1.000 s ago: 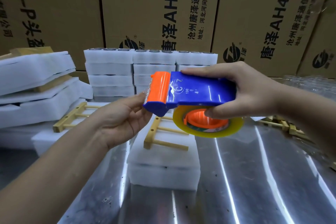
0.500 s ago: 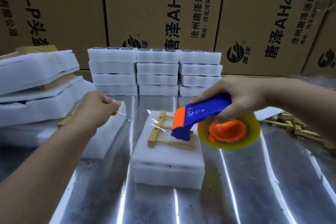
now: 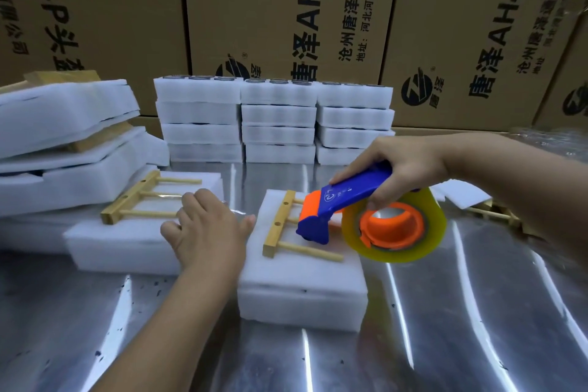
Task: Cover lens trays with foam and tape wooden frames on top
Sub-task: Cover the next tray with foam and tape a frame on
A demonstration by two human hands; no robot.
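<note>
1. A shiny metal table (image 3: 445, 344) takes all the near part of the view.
2. On it, in the middle, stands a white foam block (image 3: 302, 283) of two layers. A wooden frame (image 3: 276, 226) lies flat on top of it.
3. The left hand (image 3: 206, 232) is just beside the left edge of this block, with its back up. The fingers are curled under and the thumb points to the block. A clear shine is visible near the knuckles, but I cannot tell if the hand pinches something.
4. The right hand (image 3: 404, 169) grips the blue handle of a tape dispenser (image 3: 346, 197). The orange and blue front end is down on the rods of the frame. The yellowish tape roll (image 3: 394, 226) hangs over the right edge of the block.
5. To the left is a second foam block (image 3: 127, 242) with another frame (image 3: 146, 197) on top.
6. Far left, loose foam pieces (image 3: 63, 137) lie in a tilted pile.
7. To the right, more wooden frames (image 3: 496, 213) lie on the table.
8. Behind, three stacks of white trays (image 3: 276, 118) stand side by side.
9. Cardboard boxes (image 3: 286, 9) with printed text form the back wall.
</note>
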